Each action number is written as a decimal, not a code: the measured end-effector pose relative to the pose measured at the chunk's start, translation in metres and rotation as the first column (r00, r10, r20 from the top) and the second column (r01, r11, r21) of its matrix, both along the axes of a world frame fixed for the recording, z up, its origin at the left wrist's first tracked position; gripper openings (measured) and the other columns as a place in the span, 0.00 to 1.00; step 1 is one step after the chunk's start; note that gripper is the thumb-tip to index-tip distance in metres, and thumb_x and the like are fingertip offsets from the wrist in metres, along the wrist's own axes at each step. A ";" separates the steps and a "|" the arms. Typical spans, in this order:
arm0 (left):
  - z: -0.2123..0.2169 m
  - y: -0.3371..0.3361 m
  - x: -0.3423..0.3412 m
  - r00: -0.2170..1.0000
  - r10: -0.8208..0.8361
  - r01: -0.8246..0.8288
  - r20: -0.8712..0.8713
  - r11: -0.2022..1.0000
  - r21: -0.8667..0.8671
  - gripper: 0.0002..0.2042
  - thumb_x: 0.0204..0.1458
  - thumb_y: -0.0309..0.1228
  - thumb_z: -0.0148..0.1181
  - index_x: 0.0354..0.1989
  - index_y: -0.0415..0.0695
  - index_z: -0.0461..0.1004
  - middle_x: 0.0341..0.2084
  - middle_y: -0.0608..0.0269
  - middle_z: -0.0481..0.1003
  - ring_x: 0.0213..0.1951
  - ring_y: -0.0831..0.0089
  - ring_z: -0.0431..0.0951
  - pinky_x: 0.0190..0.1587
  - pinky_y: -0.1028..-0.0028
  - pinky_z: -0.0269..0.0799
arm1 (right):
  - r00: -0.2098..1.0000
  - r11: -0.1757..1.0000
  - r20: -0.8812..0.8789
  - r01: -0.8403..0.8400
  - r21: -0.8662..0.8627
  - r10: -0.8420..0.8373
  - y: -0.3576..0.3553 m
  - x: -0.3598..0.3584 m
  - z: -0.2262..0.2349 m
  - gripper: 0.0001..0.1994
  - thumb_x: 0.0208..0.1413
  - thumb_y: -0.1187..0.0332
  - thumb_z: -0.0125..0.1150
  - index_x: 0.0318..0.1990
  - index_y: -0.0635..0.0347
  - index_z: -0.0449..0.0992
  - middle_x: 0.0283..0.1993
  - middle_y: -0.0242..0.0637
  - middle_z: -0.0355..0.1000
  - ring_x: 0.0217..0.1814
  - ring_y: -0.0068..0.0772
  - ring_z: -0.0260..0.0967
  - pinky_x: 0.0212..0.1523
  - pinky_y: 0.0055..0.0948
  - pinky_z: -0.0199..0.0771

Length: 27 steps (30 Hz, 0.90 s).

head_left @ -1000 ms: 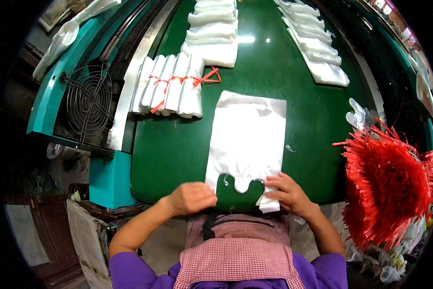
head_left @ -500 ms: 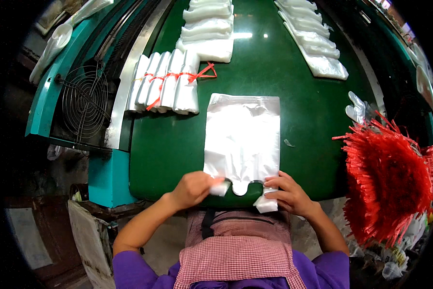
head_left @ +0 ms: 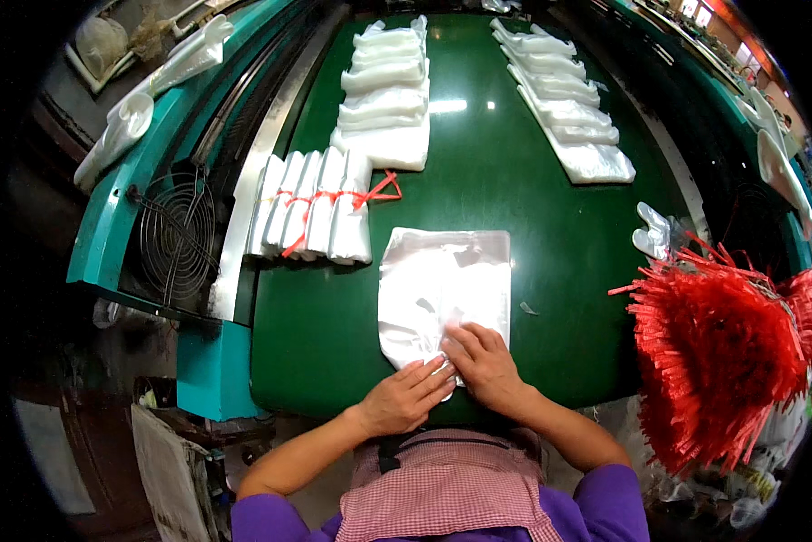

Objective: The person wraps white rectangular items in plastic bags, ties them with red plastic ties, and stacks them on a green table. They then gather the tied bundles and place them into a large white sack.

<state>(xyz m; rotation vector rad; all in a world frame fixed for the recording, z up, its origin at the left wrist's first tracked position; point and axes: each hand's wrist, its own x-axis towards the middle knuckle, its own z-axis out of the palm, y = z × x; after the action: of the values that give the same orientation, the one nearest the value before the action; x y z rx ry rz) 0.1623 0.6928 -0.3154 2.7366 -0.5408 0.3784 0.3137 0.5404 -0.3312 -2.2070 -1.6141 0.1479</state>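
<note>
A stack of flat, shiny white plastic bags lies on the green table in front of me. Its lower handle ends are folded inward, mostly covered by my fingers. My left hand rests at the lower left of the fold, fingers stretched out over the plastic. From the right, my right hand presses its extended fingers down on the bottom middle of the stack. The fingertips of the two hands nearly meet there. Neither hand is closed around anything.
Rolled bag bundles tied with red ribbon lie at the left. Behind them are overlapping white bags, with another row at far right. A bunch of red plastic strips hangs at the right edge. A fan guard stands left.
Both hands have come inward from the stack's lower corners. The handle ends they held are now folded onto the stack, and the fingers lie flatter. The view has tilted slightly.
</note>
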 end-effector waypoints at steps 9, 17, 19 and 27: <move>-0.002 0.034 0.083 0.860 0.199 -0.366 -0.470 0.883 -0.295 0.09 0.50 0.27 0.55 0.39 0.41 0.75 0.30 0.53 0.76 0.31 0.56 0.76 0.33 0.64 0.72 | 0.993 0.971 -0.062 -0.080 0.227 0.096 0.013 0.032 0.031 0.27 0.54 0.64 0.55 0.61 0.63 0.58 0.67 0.50 0.50 0.68 0.52 0.48 0.65 0.46 0.50; 0.000 0.018 0.047 0.966 0.196 -0.201 0.170 0.980 0.011 0.19 0.45 0.28 0.57 0.49 0.42 0.70 0.44 0.55 0.72 0.48 0.62 0.72 0.48 0.64 0.70 | 0.999 0.999 0.026 -0.044 0.015 0.043 0.014 0.015 0.014 0.34 0.50 0.59 0.61 0.61 0.68 0.57 0.67 0.55 0.49 0.70 0.52 0.45 0.67 0.44 0.47; -0.001 0.015 0.050 0.960 0.246 -0.257 0.134 0.964 0.074 0.19 0.42 0.27 0.57 0.46 0.41 0.71 0.40 0.55 0.72 0.44 0.62 0.73 0.46 0.64 0.70 | 0.981 0.976 -0.177 -0.036 0.216 0.076 0.007 0.004 0.016 0.32 0.48 0.64 0.63 0.60 0.68 0.59 0.66 0.54 0.50 0.70 0.51 0.46 0.66 0.43 0.48; -0.011 0.050 0.077 0.974 0.173 -0.215 -0.147 0.912 -0.350 0.11 0.39 0.21 0.55 0.35 0.42 0.72 0.34 0.56 0.72 0.39 0.54 0.72 0.41 0.63 0.69 | -0.366 0.872 -0.895 0.487 0.050 0.255 -0.034 -0.019 -0.002 0.29 0.60 0.61 0.53 0.63 0.65 0.51 0.60 0.50 0.61 0.60 0.42 0.62 0.57 0.39 0.67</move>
<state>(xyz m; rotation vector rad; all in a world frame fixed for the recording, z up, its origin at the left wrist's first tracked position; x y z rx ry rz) 0.2390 0.7431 -0.3261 2.4346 -0.1467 0.3305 0.2950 0.5062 -0.3329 -0.8346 -0.1241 1.1326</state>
